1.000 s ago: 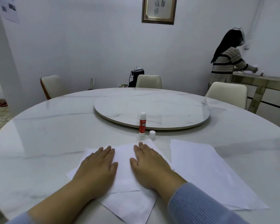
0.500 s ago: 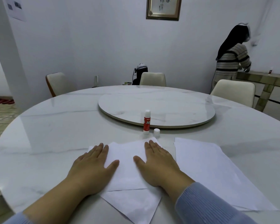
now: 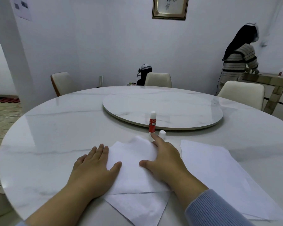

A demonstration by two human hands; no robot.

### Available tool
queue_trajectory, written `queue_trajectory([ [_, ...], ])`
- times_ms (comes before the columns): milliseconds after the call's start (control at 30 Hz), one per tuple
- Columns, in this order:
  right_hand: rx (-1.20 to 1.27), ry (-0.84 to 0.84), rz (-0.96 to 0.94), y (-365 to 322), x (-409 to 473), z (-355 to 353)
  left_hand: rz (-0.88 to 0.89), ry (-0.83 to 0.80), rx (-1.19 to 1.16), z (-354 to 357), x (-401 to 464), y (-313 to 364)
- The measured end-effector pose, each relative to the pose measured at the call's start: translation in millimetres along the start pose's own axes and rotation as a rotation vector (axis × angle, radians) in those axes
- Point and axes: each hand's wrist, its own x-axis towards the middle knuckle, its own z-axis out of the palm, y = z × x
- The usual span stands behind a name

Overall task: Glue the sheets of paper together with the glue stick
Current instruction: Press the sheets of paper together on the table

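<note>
Two white sheets (image 3: pixel 134 170) lie overlapped and skewed on the marble table in front of me. My left hand (image 3: pixel 95 168) presses flat on their left edge, fingers straight. My right hand (image 3: pixel 163 160) lies flat on their right side, its fingers stretched toward the far corner. Just beyond its fingertips stands the red and white glue stick (image 3: pixel 152 122), uncapped, with its white cap (image 3: pixel 162 133) on the table beside it.
A stack of loose white sheets (image 3: pixel 219 173) lies to the right. A round turntable (image 3: pixel 163 110) sits in the middle of the round table (image 3: pixel 47 136). Chairs ring the far side. A person (image 3: pixel 240 59) stands at a side table, far right.
My hands slid apart on the sheets, the left to the left edge and the right forward toward the glue stick. The view moved closer and shifted left.
</note>
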Motion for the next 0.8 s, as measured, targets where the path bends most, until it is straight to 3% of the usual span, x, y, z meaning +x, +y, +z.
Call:
queue_trajectory([
  [200,0.206,0.089,-0.091,0.9,-3.5,1.3,-0.002,0.003,-0.001,0.4,-1.2,-0.6],
  [367,0.587,0.124,0.096,4.1,-2.0,-10.0,-0.001,0.021,-0.014,1.0,-1.2,-1.2],
  [533,0.559,0.068,0.109,5.4,-4.8,-17.9,-0.016,0.061,-0.094,2.2,0.7,-2.8],
  [667,0.376,0.095,-0.073,3.7,-5.9,-23.6,-0.091,0.27,-0.44,-4.7,0.9,-5.8],
  [800,0.703,0.248,-0.122,9.0,-3.8,-50.0,-0.119,0.51,-0.695,-11.2,3.5,-11.3],
])
